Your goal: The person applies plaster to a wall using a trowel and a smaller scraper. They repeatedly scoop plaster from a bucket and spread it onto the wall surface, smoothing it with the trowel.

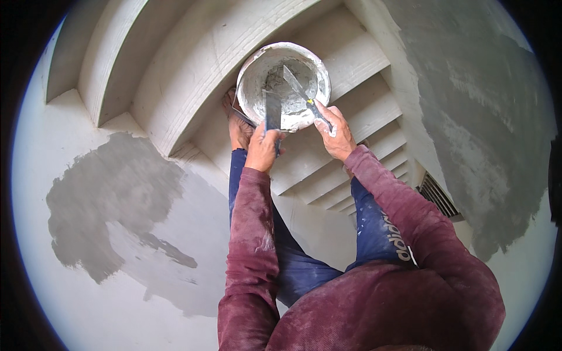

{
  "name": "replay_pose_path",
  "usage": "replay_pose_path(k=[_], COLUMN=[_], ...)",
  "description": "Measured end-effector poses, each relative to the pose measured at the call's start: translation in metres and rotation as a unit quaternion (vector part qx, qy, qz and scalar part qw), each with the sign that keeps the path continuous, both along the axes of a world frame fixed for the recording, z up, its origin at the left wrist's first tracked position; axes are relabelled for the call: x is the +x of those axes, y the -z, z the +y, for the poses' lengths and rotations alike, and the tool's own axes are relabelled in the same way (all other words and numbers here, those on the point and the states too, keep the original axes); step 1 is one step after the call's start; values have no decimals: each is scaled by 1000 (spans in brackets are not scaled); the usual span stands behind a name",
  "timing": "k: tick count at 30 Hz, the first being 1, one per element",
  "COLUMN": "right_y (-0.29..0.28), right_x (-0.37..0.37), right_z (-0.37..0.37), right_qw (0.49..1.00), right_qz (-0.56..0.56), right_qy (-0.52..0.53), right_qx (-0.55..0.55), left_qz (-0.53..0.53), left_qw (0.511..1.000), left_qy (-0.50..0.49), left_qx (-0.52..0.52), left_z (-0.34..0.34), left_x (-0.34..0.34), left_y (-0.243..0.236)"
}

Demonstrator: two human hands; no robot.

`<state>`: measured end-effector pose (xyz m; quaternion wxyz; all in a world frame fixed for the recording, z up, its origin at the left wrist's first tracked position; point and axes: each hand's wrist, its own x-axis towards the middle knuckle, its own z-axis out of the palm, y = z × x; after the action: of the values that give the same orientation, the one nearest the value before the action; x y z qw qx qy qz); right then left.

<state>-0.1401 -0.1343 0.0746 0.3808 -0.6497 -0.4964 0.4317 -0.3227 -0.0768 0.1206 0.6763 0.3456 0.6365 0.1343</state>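
A round bucket (250, 88), its rim and inner wall crusted with white, stands on a stair step. Grey-white plaster (281, 71) coats the inside and bottom. My left hand (261, 149) is closed around a broad-bladed scraper (273, 111), whose blade reaches over the bucket's near rim. In my right hand (338, 137) is a putty knife (299, 88) with a dark handle and a yellow mark. Its blade points up and left over the bucket's opening. Whether either blade touches the plaster, I cannot tell.
Pale stair steps (342, 64) curve around the bucket and descend at the right. Walls on both sides carry grey plaster patches (126, 193). A dark slatted grille (438, 193) is at the right. My bare foot (239, 126) is beside the bucket.
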Motion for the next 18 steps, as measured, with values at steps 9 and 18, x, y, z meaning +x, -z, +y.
replay_pose_path(k=[9, 18], right_y=[-12, -51], right_x=[-6, 39], right_z=[0, -17], right_qw=[997, 979], right_qz=[67, -7], right_qy=[-40, -200], right_qx=[25, -40], left_qz=[74, 16], left_qw=[972, 996], left_qy=[119, -57], left_qx=[188, 61], left_z=[-16, -6], left_x=[11, 6], left_y=[24, 16])
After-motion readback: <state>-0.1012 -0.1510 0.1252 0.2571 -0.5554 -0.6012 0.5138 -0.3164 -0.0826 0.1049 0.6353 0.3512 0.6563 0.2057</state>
